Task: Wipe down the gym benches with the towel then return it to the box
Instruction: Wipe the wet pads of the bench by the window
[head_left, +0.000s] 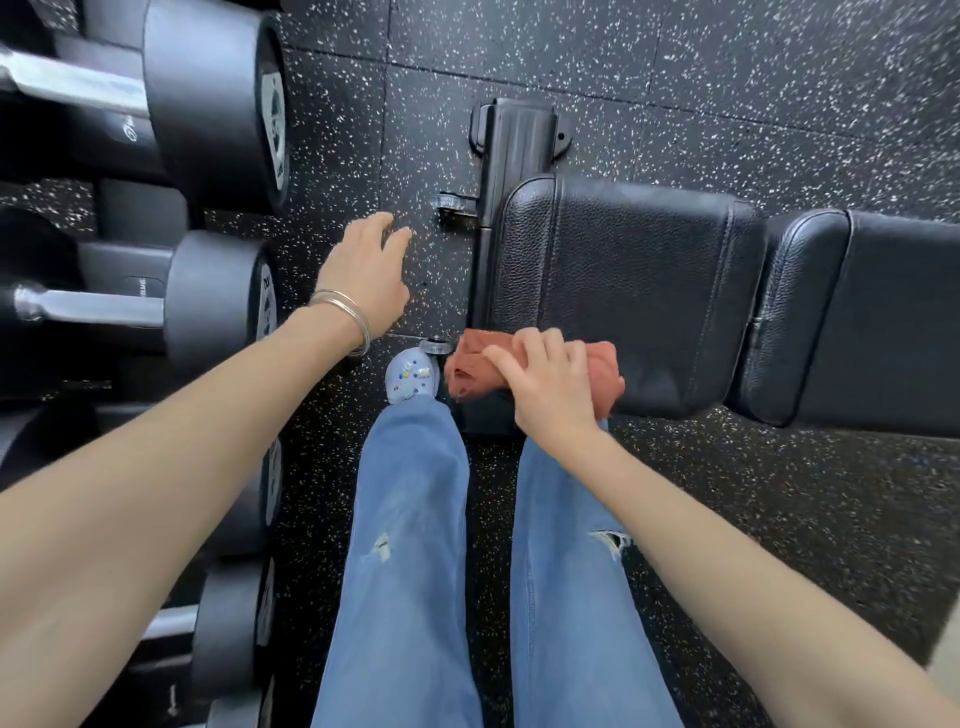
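Note:
A black padded gym bench stretches from the centre to the right edge, its seat pad nearest me and a second pad beyond a gap. A bunched rust-red towel lies on the seat pad's near left corner. My right hand lies on top of the towel with fingers curled over it, pressing it onto the pad. My left hand, with bangles on the wrist, hovers over the floor left of the bench, fingers relaxed and holding nothing. No box is in view.
A rack of black dumbbells runs down the left side, close to my left arm. The bench's metal foot and small wheels sit on speckled black rubber floor. My legs in blue jeans stand at the bench's end.

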